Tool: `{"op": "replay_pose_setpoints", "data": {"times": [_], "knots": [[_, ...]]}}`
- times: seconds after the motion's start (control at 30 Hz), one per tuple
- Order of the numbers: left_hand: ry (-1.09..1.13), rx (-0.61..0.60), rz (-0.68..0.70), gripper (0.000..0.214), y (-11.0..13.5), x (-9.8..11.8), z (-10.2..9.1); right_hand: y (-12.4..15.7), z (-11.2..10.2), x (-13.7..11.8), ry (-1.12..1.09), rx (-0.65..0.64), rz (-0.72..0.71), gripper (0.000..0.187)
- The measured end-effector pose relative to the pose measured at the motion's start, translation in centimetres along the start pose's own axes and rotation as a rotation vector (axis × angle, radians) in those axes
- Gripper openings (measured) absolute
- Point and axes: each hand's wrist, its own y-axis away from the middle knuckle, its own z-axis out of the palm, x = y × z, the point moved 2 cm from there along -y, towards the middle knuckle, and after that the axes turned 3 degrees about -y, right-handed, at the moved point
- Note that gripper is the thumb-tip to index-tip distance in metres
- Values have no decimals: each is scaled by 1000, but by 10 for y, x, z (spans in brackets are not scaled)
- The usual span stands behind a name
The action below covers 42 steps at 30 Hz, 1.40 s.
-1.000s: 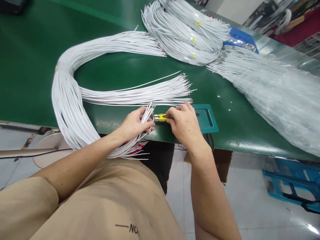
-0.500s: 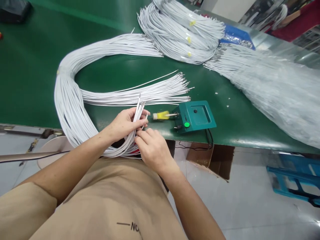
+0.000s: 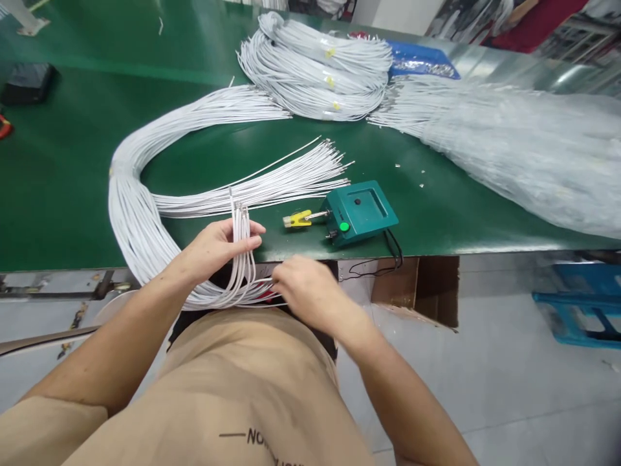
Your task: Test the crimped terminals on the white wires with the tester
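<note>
My left hand [image 3: 223, 249] is wrapped round a small bunch of white cables [image 3: 241, 233], whose ends stand up above the thumb. Those cables bend down and back in a loop near my body. At the table's front edge, my right hand [image 3: 305, 288] has its fingers closed on white cables just right of the loop; how many is hidden. Right of my left hand sits a teal box [image 3: 363, 213] with a green button [image 3: 344, 226]. A yellow clip [image 3: 298, 220] sticks out from its left side on a metal rod, untouched by either hand.
A large curved bundle of white cables [image 3: 129, 188] lies on the green table [image 3: 204, 152]. Behind it are coiled cables [image 3: 315, 71] and a blue tray [image 3: 422, 59]. Plastic-wrapped cables [image 3: 524, 149] lie at right. Below are a cardboard box [image 3: 436, 291] and a blue stool [image 3: 577, 310].
My left hand has moved left with the bunch, away from the yellow clip. My right hand has drawn apart from the left hand, and the camera view has shifted.
</note>
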Motion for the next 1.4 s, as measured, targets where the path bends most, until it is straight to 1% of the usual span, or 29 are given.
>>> {"op": "replay_pose_setpoints", "data": {"times": [0.03,0.07,0.1,0.13,0.17,0.23,0.3,0.33,0.4,0.47,0.57,0.63,0.73,0.93,1.03,1.1,1.17,1.2,1.27,1.3,1.33,1.4], "knots": [[-7,-5,-7,36,1,0,0,3,-14,12,-10,57,56,8],[2,-14,-19,37,1,1,1,6,-29,27,-4,144,119,8],[23,-26,-34,39,0,1,2,8,-44,42,12,215,151,8],[53,-39,-48,41,-2,1,4,9,-58,57,38,258,169,17],[90,-47,-57,42,-4,0,7,9,-68,72,71,255,164,35],[170,-60,-57,43,-12,-1,12,8,-82,99,138,177,186,70],[232,-81,-51,42,-20,-4,15,5,-86,119,167,50,187,94],[244,-91,-47,42,-24,-5,16,3,-87,125,181,-15,178,102],[232,-107,-36,41,-30,-8,15,-1,-86,132,210,-108,140,108],[182,-122,-28,39,-35,-10,11,-4,-87,135,229,-140,93,104],[123,-122,-3,35,-40,-12,5,-9,-91,136,223,-125,44,90],[124,-106,20,32,-45,-13,2,-14,-93,138,216,-112,41,86],[170,-97,16,28,-52,-13,-2,-28,-94,145,202,-96,41,86],[385,-103,-73,28,-67,-8,-7,-59,-95,168,171,-94,15,83],[386,-100,-99,30,-70,-7,-12,-65,-97,169,157,-83,26,84],[321,-75,-130,30,-69,-8,-16,-67,-98,156,135,-23,56,85],[235,-45,-168,33,-67,-9,-20,-70,-95,132,54,83,84,80],[198,-34,-183,34,-66,-9,-20,-72,-91,118,-30,118,97,73],[152,-28,-195,37,-63,-6,-19,-80,-78,90,-265,214,132,43],[141,-22,-193,39,-62,-4,-18,-85,-69,79,-419,240,160,30],[137,-14,-185,40,-61,-2,-16,-91,-59,70,-559,275,208,21],[145,10,-164,41,-59,1,-12,-102,-40,61,-791,326,322,17]]}}
